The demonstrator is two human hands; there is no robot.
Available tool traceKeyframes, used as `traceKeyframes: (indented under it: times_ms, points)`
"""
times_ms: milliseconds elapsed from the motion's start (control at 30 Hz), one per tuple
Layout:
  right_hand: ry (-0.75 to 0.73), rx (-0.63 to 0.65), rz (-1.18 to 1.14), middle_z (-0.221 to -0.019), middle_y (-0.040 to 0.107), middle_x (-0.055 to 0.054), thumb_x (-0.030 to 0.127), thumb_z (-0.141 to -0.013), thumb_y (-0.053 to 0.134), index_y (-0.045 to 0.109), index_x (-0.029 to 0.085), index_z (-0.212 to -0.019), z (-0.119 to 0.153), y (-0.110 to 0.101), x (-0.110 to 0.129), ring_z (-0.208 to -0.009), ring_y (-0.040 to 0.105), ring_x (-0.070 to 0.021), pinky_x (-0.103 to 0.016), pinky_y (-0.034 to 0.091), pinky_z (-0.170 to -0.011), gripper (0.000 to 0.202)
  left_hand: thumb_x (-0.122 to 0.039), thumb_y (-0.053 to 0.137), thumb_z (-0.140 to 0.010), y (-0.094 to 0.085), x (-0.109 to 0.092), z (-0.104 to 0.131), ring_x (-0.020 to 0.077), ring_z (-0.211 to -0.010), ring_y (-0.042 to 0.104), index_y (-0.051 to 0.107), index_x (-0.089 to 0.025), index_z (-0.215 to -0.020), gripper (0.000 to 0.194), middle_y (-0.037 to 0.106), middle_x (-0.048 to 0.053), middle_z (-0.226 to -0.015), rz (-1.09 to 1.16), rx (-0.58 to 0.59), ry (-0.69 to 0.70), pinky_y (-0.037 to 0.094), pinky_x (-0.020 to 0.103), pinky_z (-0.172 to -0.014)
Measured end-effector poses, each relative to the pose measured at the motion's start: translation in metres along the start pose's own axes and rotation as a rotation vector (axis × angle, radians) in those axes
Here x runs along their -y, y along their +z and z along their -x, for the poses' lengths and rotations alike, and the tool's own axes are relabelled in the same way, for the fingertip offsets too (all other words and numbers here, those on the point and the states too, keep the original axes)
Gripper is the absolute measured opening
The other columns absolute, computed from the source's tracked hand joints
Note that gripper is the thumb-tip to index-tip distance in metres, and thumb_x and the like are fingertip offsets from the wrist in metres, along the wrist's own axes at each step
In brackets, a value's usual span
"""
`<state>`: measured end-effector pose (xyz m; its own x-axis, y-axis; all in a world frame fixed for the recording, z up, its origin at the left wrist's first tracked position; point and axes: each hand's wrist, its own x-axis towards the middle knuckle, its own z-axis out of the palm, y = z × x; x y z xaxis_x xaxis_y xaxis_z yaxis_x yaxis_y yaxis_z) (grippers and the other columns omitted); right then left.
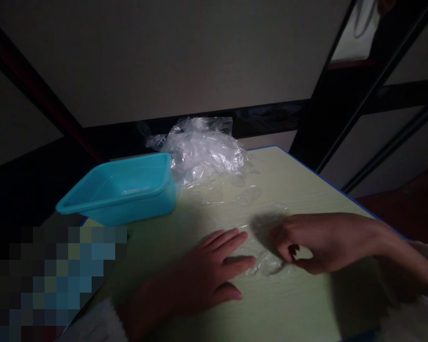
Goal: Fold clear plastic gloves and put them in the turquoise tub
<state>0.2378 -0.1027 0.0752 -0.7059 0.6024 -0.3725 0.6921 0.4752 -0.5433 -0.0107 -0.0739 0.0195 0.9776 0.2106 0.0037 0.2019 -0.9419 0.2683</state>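
Observation:
A thin clear plastic piece point(267, 262) lies on the pale yellow-green table point(292, 308) between my hands. My left hand point(214, 273) rests with spread fingers, its fingertips at the left edge of that plastic. Just right of it, my right hand point(306, 242) is curled, thumb and fingers drawn together in a ring shape over the plastic's right side. What those fingers hold, if anything, is too small to make out. More flat clear pieces point(248, 194) lie farther back on the table.
A turquoise plastic basin point(157, 202) stands at the table's back left. Beside it is a crumpled heap of clear plastic bags point(207, 152). Behind rise pale panels point(192, 57) with dark frames. The lower left is pixelated.

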Motion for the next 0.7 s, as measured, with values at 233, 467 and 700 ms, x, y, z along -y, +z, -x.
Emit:
traceKeyframes:
  times_ms: [233,467,700]
  points:
    - [-0.158,-0.1,-0.118,-0.069,0.057,0.0,-0.005,-0.061,0.05,0.061,0.011,-0.074,0.002,-0.011,-0.002,-0.063,0.052,-0.0112,-0.022,0.043,-0.059,0.023,-0.047,0.047,-0.089,0.0,0.001,0.0,0.0307,-0.137,0.016,0.035,-0.024,-0.138,0.055,0.02,0.017,-0.149,-0.02,0.029,0.002,0.025,0.05,-0.106]
    - [-0.119,-0.281,-0.278,-0.061,0.058,0.003,0.001,-0.067,0.048,0.059,0.012,-0.08,-0.007,-0.009,-0.007,-0.055,0.056,-0.0102,-0.02,0.043,-0.051,0.02,-0.048,0.047,-0.089,0.001,0.002,-0.001,0.0336,-0.136,0.019,0.044,-0.02,-0.132,0.052,0.023,0.019,-0.147,-0.033,0.005,0.028,0.026,0.051,-0.105]
    - [-0.074,-0.374,-0.513,-0.07,0.056,0.001,0.013,-0.08,0.05,0.051,0.015,-0.082,-0.025,0.002,-0.012,-0.056,0.059,-0.0093,-0.02,0.045,-0.05,0.003,-0.055,0.048,-0.084,0.001,0.002,-0.002,0.0321,-0.135,0.021,0.042,-0.012,-0.13,0.064,0.029,0.02,-0.144,-0.032,-0.005,0.033,0.022,0.05,-0.108]
